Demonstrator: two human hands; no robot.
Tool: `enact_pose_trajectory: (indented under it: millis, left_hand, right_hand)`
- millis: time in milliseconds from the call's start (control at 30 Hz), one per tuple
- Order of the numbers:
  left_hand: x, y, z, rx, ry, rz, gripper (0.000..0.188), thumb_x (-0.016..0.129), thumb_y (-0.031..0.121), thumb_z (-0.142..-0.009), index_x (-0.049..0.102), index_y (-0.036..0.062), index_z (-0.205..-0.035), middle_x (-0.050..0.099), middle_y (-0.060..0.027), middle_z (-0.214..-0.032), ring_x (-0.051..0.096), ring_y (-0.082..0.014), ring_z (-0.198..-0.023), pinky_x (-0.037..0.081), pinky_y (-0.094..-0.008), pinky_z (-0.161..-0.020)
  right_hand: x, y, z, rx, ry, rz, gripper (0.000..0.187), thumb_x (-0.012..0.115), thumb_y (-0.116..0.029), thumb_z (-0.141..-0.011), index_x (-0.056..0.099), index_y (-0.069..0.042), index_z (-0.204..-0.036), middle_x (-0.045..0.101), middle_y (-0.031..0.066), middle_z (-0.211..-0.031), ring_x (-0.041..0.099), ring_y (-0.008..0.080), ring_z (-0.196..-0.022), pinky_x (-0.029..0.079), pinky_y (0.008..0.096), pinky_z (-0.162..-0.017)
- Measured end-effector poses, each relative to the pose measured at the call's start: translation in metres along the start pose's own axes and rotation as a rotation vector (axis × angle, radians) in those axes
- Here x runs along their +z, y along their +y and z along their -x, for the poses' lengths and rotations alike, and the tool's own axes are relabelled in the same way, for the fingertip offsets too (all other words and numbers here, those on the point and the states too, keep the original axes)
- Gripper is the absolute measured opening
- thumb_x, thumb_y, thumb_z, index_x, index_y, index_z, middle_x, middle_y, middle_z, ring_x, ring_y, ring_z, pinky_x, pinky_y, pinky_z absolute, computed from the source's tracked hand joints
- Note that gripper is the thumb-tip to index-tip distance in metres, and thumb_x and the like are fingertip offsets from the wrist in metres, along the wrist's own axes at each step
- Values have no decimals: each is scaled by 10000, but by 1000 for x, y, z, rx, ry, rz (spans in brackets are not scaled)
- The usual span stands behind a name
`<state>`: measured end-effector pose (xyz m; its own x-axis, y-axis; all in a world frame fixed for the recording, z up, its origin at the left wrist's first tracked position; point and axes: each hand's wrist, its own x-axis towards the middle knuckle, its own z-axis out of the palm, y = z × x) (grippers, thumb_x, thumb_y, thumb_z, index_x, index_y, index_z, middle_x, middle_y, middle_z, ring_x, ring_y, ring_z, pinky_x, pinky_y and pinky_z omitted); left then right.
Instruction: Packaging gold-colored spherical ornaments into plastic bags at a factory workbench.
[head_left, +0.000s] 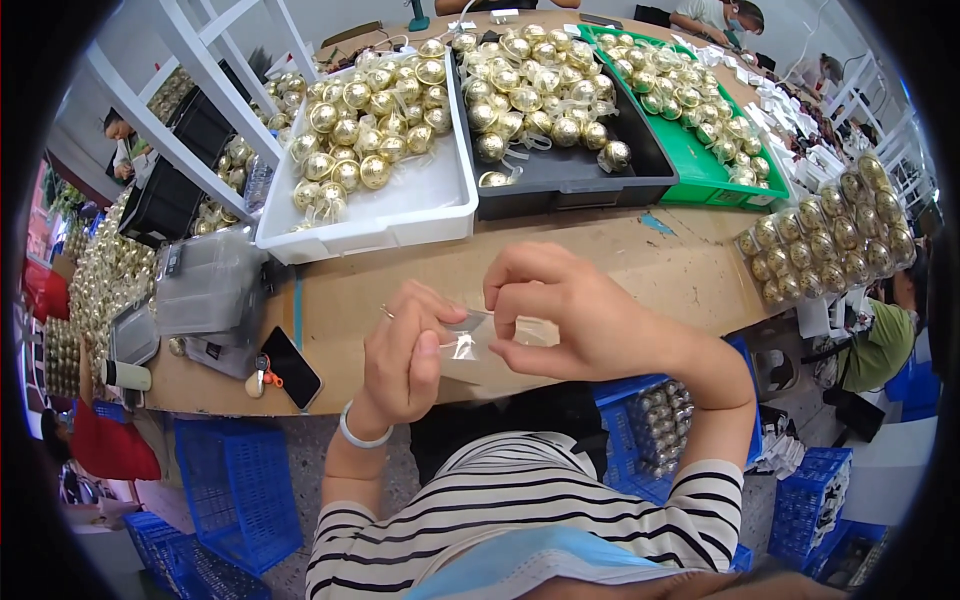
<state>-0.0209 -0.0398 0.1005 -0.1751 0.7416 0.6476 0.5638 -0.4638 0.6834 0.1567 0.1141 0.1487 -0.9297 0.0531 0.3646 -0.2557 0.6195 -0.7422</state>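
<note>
In front of my body, above the near edge of the table, a small clear plastic bag (465,345) is stretched between my hands and catches the light. My left hand (402,352) is closed, pinching the bag's left side. A thin metallic tip (387,311) pokes out beside its fingers; what it belongs to is hidden. My right hand (575,318) curls its thumb and fingers around the bag's right side, with clear film showing between them.
White (400,233), black (575,195) and green (690,165) trays of gold balls line the far side. Packed gold balls (830,240) stand right. A phone (290,368), orange-handled tool (268,376) and clear plastic boxes (207,285) lie left. Blue crates (237,490) stand below.
</note>
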Motion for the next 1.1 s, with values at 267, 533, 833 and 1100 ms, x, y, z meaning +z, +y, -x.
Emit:
enact_pose_trajectory:
  millis: [267,533,833,1100]
  left_hand:
    - [7,-8,1,276,331,270,203,644,191,-965,554,9,-972,608,-138,-1043,639,-300,-950,523,-404,-742]
    - [-10,12,0,658,126,-553,619,945,418,-653,486,173,-988,513,-6,-1162,631,-268,-1041,491,-374,-696]
    - [-13,3,-26,1013,16,-628,554,937,296,-728,400,160,-693,581,-6,-1054,668,-268,-1013,487,-348,-641]
    - [-2,-4,-16,946,64,-515,555,943,307,-713,414,139,-705,599,-32,-1053,675,-281,-997,485,-346,-623]
  right_hand:
    - [-3,-14,-15,38,158,-87,155,873,-129,-772,734,-72,-810,644,65,-1000,619,197,-950,484,319,-849]
    - [4,-17,0,34,259,-107,127,883,-162,-782,804,-106,-864,667,103,-1226,620,185,-1094,498,354,-927]
    - [20,-6,8,39,418,-187,14,776,-49,-853,781,-38,-861,626,173,-1336,611,216,-1185,508,363,-955]
    - [20,12,9,104,460,-166,254,947,-152,-683,716,-47,-685,663,145,-1237,629,211,-1139,542,364,-920]
